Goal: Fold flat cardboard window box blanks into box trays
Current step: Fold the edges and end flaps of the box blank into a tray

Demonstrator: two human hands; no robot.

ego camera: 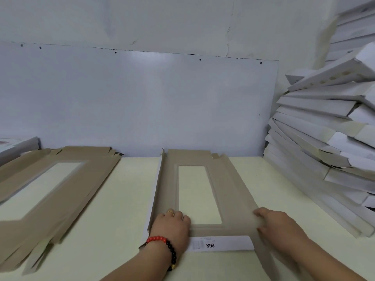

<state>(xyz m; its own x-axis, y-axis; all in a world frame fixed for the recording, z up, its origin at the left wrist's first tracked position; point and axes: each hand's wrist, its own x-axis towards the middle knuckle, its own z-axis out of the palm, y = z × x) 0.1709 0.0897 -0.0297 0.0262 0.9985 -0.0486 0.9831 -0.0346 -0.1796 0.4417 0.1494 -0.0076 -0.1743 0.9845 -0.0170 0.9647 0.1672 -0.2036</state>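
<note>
One brown window blank (229, 191) lies flat near the middle of the table (129, 199), long axis running from the near edge toward the far wall edge. Window cut-out shows the table top through it. Left long flap (157, 189) already stands up, white face outward. Near end flap (222, 243) is turned toward the person, white with a printed mark.

Left hand (172, 226) rests on the blank's near left corner, fingers curled down onto the card just beside the raised flap; pressing or pinching, cannot tell which. Right hand (278, 226) sits at the near right corner, fingers bent over the right long flap (243, 195), which lies flat. Blurred; grip looks like a pinch on the edge.

Judgement: side-wall folding is in hand, one wall up, one to go. Next move likely calls for lifting the right flap along its crease while the left hand pins the base.

Stack of unfolded blanks (50, 191) at the left edge. Pile of finished white trays (324, 142) leans at the right edge, well apart from the work.
</note>
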